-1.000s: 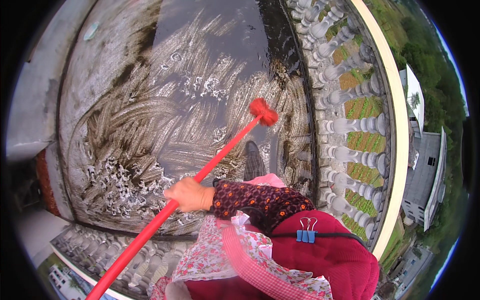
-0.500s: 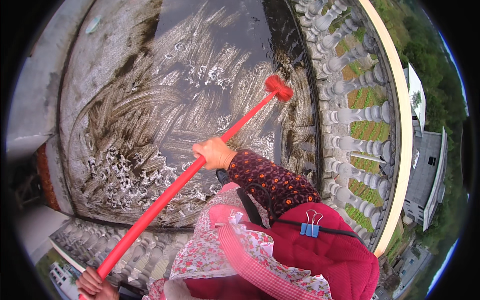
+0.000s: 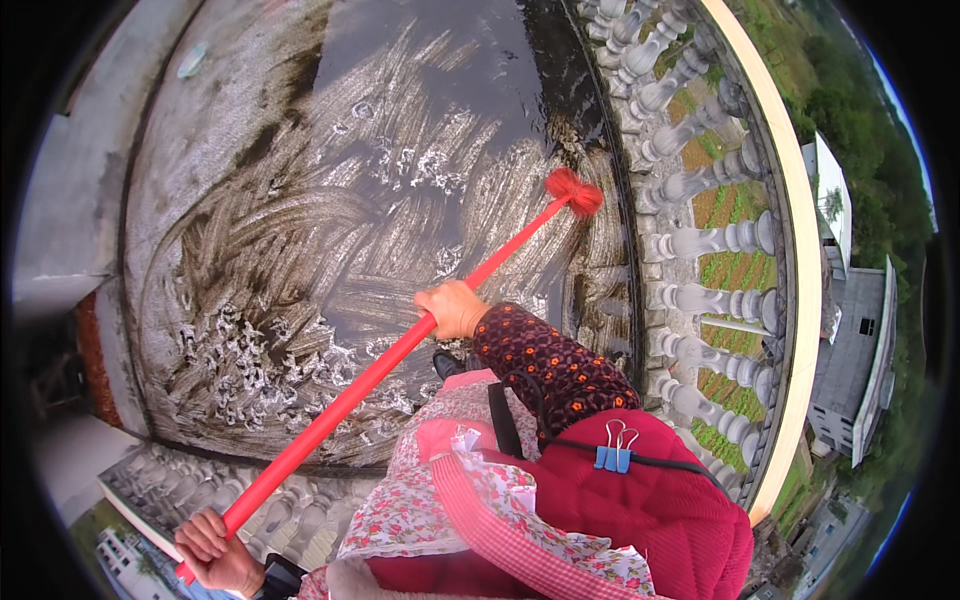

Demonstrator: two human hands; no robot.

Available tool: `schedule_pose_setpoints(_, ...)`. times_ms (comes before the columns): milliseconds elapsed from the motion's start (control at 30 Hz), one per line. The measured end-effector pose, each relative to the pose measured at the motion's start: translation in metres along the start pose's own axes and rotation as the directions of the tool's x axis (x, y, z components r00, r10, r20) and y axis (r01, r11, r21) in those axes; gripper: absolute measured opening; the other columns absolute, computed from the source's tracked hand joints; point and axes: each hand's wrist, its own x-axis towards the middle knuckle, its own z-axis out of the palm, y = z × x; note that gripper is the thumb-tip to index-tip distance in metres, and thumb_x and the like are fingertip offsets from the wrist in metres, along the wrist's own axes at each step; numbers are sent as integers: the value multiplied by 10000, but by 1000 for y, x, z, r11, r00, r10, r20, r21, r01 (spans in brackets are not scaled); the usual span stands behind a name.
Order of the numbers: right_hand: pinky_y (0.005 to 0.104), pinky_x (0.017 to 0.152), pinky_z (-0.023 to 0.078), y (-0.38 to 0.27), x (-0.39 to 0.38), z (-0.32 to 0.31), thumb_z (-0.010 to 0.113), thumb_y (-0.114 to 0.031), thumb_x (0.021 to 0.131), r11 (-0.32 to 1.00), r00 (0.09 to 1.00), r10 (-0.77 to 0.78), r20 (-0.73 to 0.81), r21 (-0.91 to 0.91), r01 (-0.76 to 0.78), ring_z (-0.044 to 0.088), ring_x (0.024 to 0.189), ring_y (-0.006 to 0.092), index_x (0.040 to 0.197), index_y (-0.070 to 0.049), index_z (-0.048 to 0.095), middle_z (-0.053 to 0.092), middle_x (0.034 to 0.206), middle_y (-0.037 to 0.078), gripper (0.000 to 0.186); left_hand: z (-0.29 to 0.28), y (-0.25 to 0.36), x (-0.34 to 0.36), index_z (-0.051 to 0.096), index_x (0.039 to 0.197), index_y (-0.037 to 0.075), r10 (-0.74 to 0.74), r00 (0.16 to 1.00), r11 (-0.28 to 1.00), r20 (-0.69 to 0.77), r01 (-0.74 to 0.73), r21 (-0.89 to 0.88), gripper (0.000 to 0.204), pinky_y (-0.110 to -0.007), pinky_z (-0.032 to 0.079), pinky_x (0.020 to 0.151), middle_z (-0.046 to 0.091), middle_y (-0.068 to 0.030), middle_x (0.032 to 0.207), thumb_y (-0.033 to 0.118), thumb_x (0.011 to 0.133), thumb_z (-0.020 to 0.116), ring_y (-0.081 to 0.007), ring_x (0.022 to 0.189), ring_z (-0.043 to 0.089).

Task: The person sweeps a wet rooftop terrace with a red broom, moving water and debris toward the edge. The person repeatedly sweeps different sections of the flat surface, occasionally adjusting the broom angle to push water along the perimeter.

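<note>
A red long-handled broom (image 3: 345,403) slants across the view from lower left to upper right. Near the top end of its handle my left hand (image 3: 218,552) is closed around it. Further down the shaft my right hand (image 3: 455,308) grips it too, its arm in a dark sleeve with orange flowers. The broom's red bristles (image 3: 575,192) press splayed against the wet, dirty concrete floor (image 3: 340,240), close to the right-hand edge. Dark streaks and patches of whitish foam (image 3: 235,365) cover the floor around me.
A stone balustrade (image 3: 700,298) with a pale rail runs along the right, with garden rows and buildings beyond and below. Another balustrade (image 3: 190,480) stands at lower left. A wall (image 3: 75,200) borders the left. Dark water (image 3: 420,50) lies at the far end. My dark shoe (image 3: 447,364) shows below my right hand.
The broom has shifted right, its bristles sliding right and slightly nearer over the floor. Both hands moved right with the handle, the left also rising a little in the picture.
</note>
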Motion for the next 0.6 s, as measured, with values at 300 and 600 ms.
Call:
schedule_pose_setpoints(300,510,578,479,-242,27,60,719,-219,732,574,741,-669,-50,599,559,624,620,388,804,-82,587,586,600,134,204,12,181,-50,321,607,192,560,781,740,-278,-320,592,427,-314,322,595,268,32,546,278,995,478,-127,530,314)
schedule_pose_setpoints(600,461,788,455,-81,138,39,745,-199,687,966,964,-256,68,-29,259,653,875,321,875,-107,628,661,864,97,240,20,30,-14,301,633,169,253,967,965,-29,-250,81,445,-294,306,649,294,4,584,167,1053,449,-119,577,302)
